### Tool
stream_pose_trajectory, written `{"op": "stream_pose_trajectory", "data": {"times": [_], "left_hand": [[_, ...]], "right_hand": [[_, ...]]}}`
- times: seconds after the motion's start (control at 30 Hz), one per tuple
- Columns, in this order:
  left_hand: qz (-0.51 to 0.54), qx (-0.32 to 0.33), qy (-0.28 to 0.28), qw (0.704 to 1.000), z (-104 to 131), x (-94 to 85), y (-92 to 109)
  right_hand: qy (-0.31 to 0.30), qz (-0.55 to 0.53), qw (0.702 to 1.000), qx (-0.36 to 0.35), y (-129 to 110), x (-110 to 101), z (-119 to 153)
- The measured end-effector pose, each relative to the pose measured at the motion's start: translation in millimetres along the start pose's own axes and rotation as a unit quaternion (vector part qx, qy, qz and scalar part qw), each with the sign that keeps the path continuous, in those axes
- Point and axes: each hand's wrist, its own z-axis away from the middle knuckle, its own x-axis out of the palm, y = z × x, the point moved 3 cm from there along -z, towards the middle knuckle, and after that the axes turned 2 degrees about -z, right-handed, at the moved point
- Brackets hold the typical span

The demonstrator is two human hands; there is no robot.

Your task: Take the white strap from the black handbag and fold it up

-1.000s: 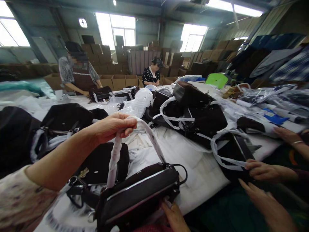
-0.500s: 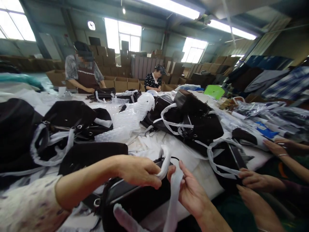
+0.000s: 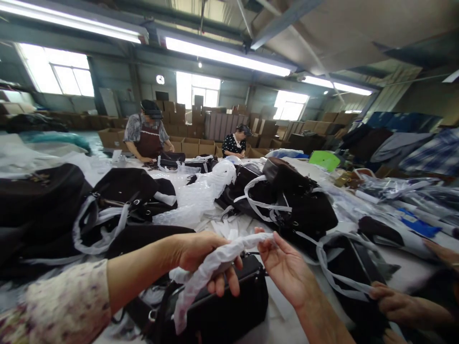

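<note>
A black handbag (image 3: 229, 306) stands on the white table right in front of me. Its handle is wrapped in white foam paper (image 3: 215, 265). My left hand (image 3: 202, 255) is closed around the wrapped handle above the bag. My right hand (image 3: 285, 267) faces palm up just to the right and pinches the far end of the white wrap between thumb and fingers. Both hands hover over the top of the bag.
Heaps of black bags (image 3: 294, 205) with white-wrapped straps cover the table, with bubble wrap (image 3: 201, 191) in the middle. Another person's hand (image 3: 401, 306) holds a bag at the lower right. Two people (image 3: 148, 136) work at the far end before stacked cardboard boxes (image 3: 186, 145).
My left hand lowered the bag by its wrapped handle onto the table. My right hand came up from under the bag and took the wrap's end. My view tilted upward.
</note>
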Motion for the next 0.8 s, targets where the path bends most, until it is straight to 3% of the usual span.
{"op": "stream_pose_trajectory", "data": {"times": [0.1,0.2,0.3,0.4,0.47,0.57,0.63,0.67,0.8], "left_hand": [[-0.038,0.056,0.044,0.997,22,-5.1,17],[-0.133,0.049,0.099,0.985,42,8.8,34],[-0.157,0.065,0.174,0.970,55,28.2,51],[-0.154,0.093,0.205,0.962,67,48.1,65],[-0.158,0.103,0.206,0.960,77,60.3,73],[-0.170,0.075,0.179,0.966,87,73.0,77],[-0.178,0.047,0.163,0.969,89,76.1,74],[-0.180,0.042,0.162,0.969,88,76.0,72],[-0.171,0.035,0.156,0.972,90,70.4,62]], "right_hand": [[-0.031,0.035,0.999,0.008,-1,-3,7],[-0.107,0.131,0.985,0.040,9,-7,13],[-0.221,0.248,0.943,0.020,11,-5,24],[-0.256,0.371,0.890,-0.064,-6,1,37],[-0.270,0.460,0.835,-0.137,-23,8,49],[-0.264,0.505,0.737,-0.362,-45,20,70],[-0.256,0.514,0.672,-0.467,-42,30,77],[-0.270,0.540,0.644,-0.470,-34,36,75],[-0.436,0.662,0.511,-0.332,9,65,54]]}}
